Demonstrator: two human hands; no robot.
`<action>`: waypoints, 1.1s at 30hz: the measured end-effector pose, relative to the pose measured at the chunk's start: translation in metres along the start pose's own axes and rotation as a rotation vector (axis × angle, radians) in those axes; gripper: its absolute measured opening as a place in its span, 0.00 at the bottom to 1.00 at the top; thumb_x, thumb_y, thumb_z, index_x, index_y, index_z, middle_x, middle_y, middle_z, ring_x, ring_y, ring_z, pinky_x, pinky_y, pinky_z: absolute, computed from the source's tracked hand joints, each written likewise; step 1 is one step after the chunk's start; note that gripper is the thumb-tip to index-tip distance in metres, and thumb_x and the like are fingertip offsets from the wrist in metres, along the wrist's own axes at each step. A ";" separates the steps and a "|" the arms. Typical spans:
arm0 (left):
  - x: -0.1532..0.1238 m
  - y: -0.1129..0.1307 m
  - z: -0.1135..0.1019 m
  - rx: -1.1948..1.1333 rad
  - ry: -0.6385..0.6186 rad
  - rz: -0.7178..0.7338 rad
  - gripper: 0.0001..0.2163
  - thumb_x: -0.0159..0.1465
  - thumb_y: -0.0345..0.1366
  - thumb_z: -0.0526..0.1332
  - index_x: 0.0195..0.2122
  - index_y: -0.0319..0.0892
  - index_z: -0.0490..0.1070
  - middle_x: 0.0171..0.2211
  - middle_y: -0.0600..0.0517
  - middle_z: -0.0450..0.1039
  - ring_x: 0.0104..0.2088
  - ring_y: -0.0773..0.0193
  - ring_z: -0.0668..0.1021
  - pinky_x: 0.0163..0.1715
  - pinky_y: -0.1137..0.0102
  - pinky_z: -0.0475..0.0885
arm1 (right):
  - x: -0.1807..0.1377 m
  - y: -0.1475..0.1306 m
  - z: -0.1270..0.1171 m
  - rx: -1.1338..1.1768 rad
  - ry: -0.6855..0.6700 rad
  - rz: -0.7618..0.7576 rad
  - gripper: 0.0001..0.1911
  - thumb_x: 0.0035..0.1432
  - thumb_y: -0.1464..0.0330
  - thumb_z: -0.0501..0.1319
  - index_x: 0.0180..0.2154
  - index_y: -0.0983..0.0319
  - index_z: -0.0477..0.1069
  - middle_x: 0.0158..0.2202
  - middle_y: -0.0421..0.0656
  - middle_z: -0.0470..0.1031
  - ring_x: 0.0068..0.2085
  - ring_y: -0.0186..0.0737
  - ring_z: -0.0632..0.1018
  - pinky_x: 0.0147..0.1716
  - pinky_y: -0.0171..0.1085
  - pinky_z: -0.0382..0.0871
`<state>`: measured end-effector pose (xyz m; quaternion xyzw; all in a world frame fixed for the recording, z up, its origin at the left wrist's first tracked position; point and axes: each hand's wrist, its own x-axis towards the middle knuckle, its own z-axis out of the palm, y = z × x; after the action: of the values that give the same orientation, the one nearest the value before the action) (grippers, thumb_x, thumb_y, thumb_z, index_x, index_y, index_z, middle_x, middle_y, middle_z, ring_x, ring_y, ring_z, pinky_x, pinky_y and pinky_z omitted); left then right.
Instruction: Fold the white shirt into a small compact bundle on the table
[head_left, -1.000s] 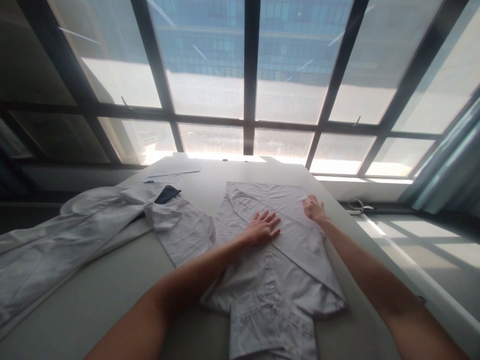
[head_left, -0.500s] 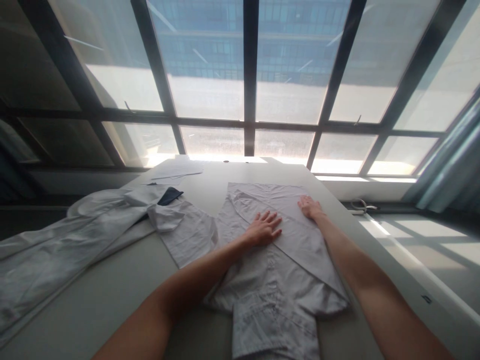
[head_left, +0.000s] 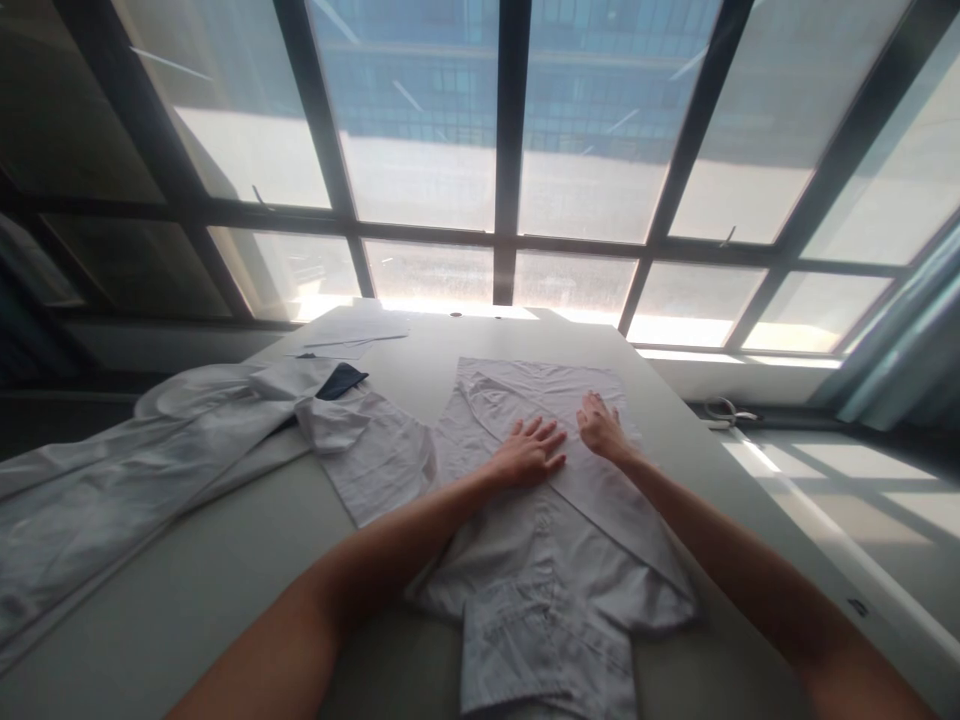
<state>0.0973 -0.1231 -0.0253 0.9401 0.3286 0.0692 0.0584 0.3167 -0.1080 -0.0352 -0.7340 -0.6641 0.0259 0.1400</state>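
A wrinkled white garment (head_left: 540,520) is spread on the table in front of me, with overlapping layers across its upper part and a narrower section toward me. My left hand (head_left: 529,452) lies palm down on the middle of it, fingers spread. Farther up and to the right, my right hand (head_left: 600,425) rests on or just above the same cloth, its fingers partly bent and apart. Neither hand grips anything I can see. More white cloth (head_left: 187,450) with a dark blue patch (head_left: 342,381) is bunched at the left; its folds hide its full shape.
The white table (head_left: 262,560) reaches toward tall windows (head_left: 427,140). Sheets of paper (head_left: 352,325) lie at its far left. A coiled pale cable (head_left: 721,412) is beyond the right edge, near a curtain (head_left: 900,350).
My right hand has moved left, from the garment's right edge toward my left hand, and its fingers have bent somewhat. My left hand stays in place on the cloth.
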 end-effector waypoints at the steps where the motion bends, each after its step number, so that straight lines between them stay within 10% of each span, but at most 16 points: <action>1: 0.000 0.000 0.000 0.003 0.000 0.001 0.29 0.77 0.54 0.45 0.74 0.48 0.55 0.75 0.45 0.51 0.74 0.42 0.52 0.69 0.37 0.48 | -0.013 -0.012 0.005 0.021 -0.020 -0.052 0.31 0.75 0.64 0.41 0.74 0.66 0.53 0.77 0.54 0.46 0.76 0.50 0.48 0.71 0.60 0.45; 5: 0.001 0.000 0.001 -0.003 0.010 -0.006 0.27 0.78 0.52 0.44 0.75 0.50 0.54 0.75 0.47 0.51 0.75 0.44 0.52 0.70 0.38 0.47 | -0.052 -0.034 0.012 0.056 -0.074 -0.140 0.31 0.76 0.62 0.41 0.74 0.67 0.53 0.76 0.54 0.49 0.75 0.48 0.51 0.72 0.54 0.46; 19: 0.004 -0.019 -0.006 -0.024 -0.090 -0.054 0.31 0.75 0.58 0.44 0.76 0.52 0.52 0.77 0.49 0.45 0.76 0.47 0.48 0.70 0.40 0.42 | -0.069 0.022 -0.004 -0.090 -0.084 -0.077 0.32 0.76 0.60 0.44 0.73 0.70 0.54 0.75 0.55 0.51 0.75 0.51 0.52 0.72 0.55 0.46; 27: -0.004 -0.072 -0.020 0.041 0.023 -0.532 0.33 0.74 0.57 0.44 0.77 0.52 0.47 0.78 0.48 0.38 0.76 0.38 0.41 0.69 0.34 0.38 | -0.067 0.024 -0.002 -0.092 -0.090 -0.073 0.32 0.76 0.60 0.44 0.73 0.70 0.54 0.75 0.55 0.51 0.75 0.50 0.52 0.72 0.54 0.45; 33: -0.006 -0.075 -0.021 -0.008 -0.033 -0.532 0.32 0.74 0.57 0.44 0.76 0.51 0.53 0.77 0.45 0.41 0.75 0.35 0.45 0.68 0.34 0.42 | -0.067 0.024 -0.002 -0.087 -0.093 -0.066 0.33 0.75 0.59 0.45 0.73 0.71 0.54 0.75 0.55 0.50 0.75 0.51 0.52 0.72 0.54 0.45</action>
<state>0.0437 -0.0676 -0.0164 0.8214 0.5630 0.0376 0.0837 0.3325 -0.1762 -0.0490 -0.7150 -0.6943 0.0264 0.0779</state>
